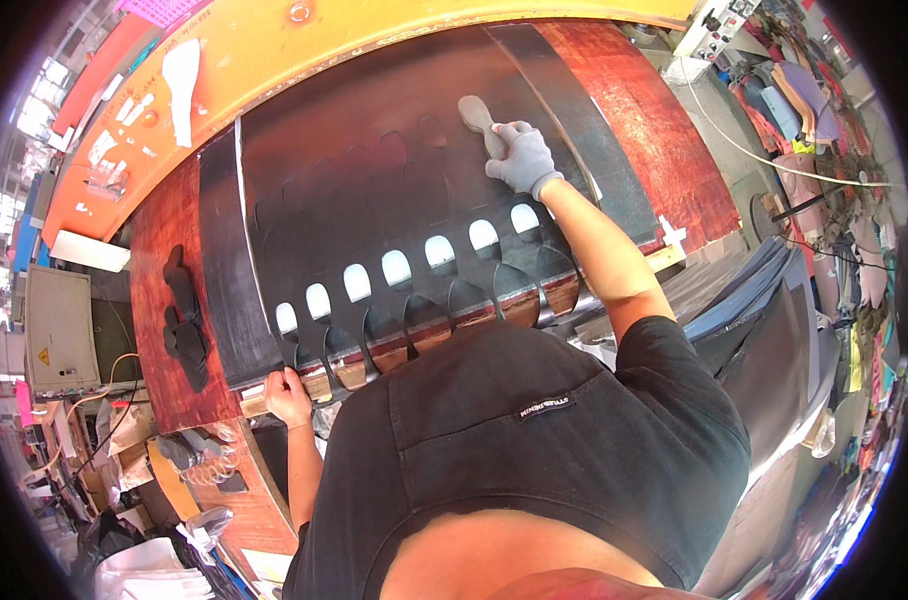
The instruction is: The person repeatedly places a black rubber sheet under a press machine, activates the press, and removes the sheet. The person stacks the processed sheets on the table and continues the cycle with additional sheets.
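My right hand, in a grey glove, is closed round the near end of a grey insole-shaped piece. It is over the far right of a large black sheet on the work table. My bare left hand is at the near left corner, its thumb and fingers pinched on the sheet's edge. Along the near side of the sheet runs a row of rounded cutouts with a white surface showing through. Looped black strips between them hang over the table's front edge.
A yellow-orange machine beam spans the far side. Black sole-shaped pieces lie on the red board at left. Stacked dark sheets stand at right, near a white cable. A control panel is at the far right.
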Demonstrator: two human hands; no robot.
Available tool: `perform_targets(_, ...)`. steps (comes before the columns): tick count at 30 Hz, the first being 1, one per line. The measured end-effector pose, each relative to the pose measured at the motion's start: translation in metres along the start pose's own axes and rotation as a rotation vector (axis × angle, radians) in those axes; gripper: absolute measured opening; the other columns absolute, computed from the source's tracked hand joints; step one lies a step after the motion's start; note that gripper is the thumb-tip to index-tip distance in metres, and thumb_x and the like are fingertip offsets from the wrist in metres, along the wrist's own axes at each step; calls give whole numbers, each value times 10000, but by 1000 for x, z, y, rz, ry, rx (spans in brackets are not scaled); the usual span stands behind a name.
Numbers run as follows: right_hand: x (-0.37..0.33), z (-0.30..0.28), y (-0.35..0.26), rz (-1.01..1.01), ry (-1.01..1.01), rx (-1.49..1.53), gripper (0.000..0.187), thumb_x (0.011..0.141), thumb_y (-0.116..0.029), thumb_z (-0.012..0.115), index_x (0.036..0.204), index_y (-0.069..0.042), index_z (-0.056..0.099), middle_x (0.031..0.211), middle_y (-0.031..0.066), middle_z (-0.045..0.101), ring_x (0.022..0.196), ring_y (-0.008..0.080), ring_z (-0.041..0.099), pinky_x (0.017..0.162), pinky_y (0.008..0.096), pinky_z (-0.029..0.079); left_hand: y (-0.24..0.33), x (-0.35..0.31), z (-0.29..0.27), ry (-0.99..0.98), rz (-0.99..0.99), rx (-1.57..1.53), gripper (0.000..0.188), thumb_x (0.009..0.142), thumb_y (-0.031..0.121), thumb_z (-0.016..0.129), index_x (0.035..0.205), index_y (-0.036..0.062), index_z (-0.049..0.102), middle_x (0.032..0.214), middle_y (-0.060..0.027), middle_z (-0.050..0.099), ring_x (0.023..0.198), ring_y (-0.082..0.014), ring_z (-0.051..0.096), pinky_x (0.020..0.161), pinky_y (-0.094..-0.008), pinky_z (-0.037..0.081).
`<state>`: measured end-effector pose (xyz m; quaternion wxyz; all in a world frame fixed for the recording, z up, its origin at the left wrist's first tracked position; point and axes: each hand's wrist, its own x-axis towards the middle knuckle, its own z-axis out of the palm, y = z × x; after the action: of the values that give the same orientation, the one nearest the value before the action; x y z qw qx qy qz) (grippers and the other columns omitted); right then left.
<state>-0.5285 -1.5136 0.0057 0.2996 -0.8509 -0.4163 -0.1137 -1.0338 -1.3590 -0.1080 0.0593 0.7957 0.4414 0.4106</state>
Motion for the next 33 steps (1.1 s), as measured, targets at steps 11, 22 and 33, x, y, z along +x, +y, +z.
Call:
perform_targets(11,2,-4,-1,-6,-52,18,656,606,-346,707,1206,-137,543,1247,165,483,1123,367,471,943,416,422,3,2,-5,-11,-3,-7,311,837,162,557,587,17,443,590,-134,459,596,-321,467,570,-431,366)
perform_targets(22,9,-3,16,40,10,289,665,628,-349,688,1222,-97,527,1246,201,480,1140,368,478,969,393,402,12,13,-4,2,12,-4,310,841,166,562,595,13,451,592,-134,459,595,-317,462,573,-429,366)
perform_targets(33,38,8,11,45,26,126,706,565,-298,715,1212,-63,555,1274,210,457,1183,343,456,993,358,391,16,42,12,-5,16,9,306,838,174,552,594,19,451,602,-136,471,609,-324,473,578,-439,370)
